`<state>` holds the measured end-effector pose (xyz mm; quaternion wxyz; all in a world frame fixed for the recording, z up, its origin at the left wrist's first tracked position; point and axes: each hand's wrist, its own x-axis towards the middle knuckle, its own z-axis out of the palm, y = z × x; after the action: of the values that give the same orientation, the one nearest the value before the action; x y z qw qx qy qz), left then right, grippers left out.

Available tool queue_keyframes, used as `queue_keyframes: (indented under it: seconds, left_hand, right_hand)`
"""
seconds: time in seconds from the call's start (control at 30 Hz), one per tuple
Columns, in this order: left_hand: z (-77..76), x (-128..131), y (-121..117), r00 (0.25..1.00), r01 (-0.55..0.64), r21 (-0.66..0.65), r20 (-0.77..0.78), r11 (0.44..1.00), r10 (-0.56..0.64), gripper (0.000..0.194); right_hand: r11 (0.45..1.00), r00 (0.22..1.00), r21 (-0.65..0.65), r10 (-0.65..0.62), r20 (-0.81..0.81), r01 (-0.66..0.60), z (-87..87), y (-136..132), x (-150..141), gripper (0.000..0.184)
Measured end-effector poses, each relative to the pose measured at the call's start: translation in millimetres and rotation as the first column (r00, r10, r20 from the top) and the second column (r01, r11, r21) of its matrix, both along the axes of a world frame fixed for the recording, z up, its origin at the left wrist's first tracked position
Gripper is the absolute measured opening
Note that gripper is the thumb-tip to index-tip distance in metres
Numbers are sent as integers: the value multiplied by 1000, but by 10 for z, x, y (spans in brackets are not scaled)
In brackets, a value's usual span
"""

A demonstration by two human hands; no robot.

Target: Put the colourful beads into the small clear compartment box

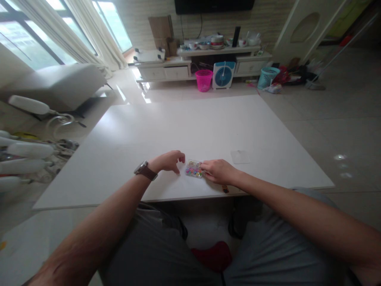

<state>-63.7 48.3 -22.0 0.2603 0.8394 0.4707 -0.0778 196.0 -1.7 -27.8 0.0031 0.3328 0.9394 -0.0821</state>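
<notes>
A small clear plastic box (194, 170) full of little multicoloured pieces lies on the white table (190, 127) near its front edge. My right hand (218, 171) is at the box's right side, its fingers closed together over that edge; what they pinch, if anything, is hidden. Just left of the box, my left hand (172, 161) is apart from it, thumb and fingers spread with nothing between them. A clear flat lid (240, 157) rests on the table beyond my right hand. Under my right wrist is a small dark-and-orange item (225, 189) by the table edge.
Past the table stand a pink basket (204, 80), a blue box fan (223, 75) and a light-blue basket (268, 76) before a low cabinet (175, 71). White padded chair-like parts (29, 150) are at the left. A red seat (212, 256) shows between my legs.
</notes>
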Motion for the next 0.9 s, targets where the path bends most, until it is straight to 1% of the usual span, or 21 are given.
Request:
queue_keyframes:
  seconds: [0.07,0.17,0.3,0.4,0.47,0.57,0.63,0.7,0.8,0.9]
  left_hand:
    - [-17,8,0,998,-12,-61,-65,998,8,37]
    - [-79,47,-7,996,-14,-106,-92,994,4,28]
    - [-149,88,-10,996,-6,-115,-87,993,-4,26]
    - [-134,75,-3,997,-3,-134,-81,991,-8,27]
    - [-88,45,7,999,-11,-121,-33,993,8,30]
    - [8,19,6,989,-42,-31,137,999,46,30]
    - [69,54,-23,961,-54,-2,272,999,52,27]
    - [110,139,-77,928,-32,-18,371,999,37,25]
    - [127,315,-171,900,36,-30,435,999,-19,25]
    - [106,450,-226,887,83,-14,457,996,-67,20]
  right_hand:
    - [1000,1000,4,3,5,-3,-7,-1,2,20]
    - [1000,1000,-1,3,7,-3,-4,-2,-1,20]
    - [1000,1000,-13,5,4,-5,12,3,-3,19]
    - [1000,1000,-18,7,3,-7,20,4,-5,18]
    - [1000,1000,-14,3,0,-3,24,1,-9,18]
    - [1000,1000,-2,-27,-1,27,31,-4,-20,18]
    - [998,998,3,-56,5,56,39,-3,-30,18]
    - [996,996,3,-90,12,90,50,4,-36,18]
    - [991,991,8,-134,7,134,66,21,-37,17]
    - [987,987,14,-162,-3,162,86,38,-27,18]
